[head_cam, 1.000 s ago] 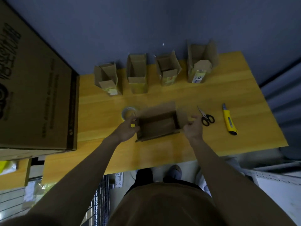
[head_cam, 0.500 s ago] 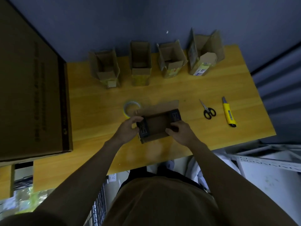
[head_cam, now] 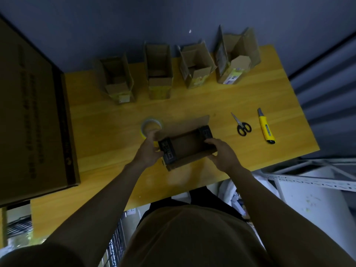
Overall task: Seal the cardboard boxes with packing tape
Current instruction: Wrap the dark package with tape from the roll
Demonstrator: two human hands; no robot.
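Both hands are on the small brown cardboard box [head_cam: 185, 146] near the front edge of the yellow wooden table [head_cam: 202, 102]. The left hand [head_cam: 149, 151] curls round the box's left end, thumb and fingers wrapped over the dark printed end flap [head_cam: 167, 151] that is folded inward there. The right hand [head_cam: 221, 153] grips the right end, its fingers bent over the matching dark flap [head_cam: 205, 132]. The box's top is open; the long far flap [head_cam: 185, 126] lies back flat on the wood, and the near flap is hard to make out in this dim light.

Just behind the left hand, touching or almost touching its fingertips, sits the roll of clear packing tape with a yellow core [head_cam: 151, 127], flat on the table. To the right of the box, well apart from it, lie black-handled scissors [head_cam: 241, 125] and, just beside them, a yellow utility knife [head_cam: 265, 127].

Along the far edge of the table, against the dark blue wall [head_cam: 173, 20], stand four more open brown cardboard boxes in a row: the first [head_cam: 117, 81], the second [head_cam: 159, 74], the third [head_cam: 196, 69] and the tallest one [head_cam: 237, 56] at the right, all with flaps up. A big brown carton [head_cam: 32, 116] fills the left side of the table.
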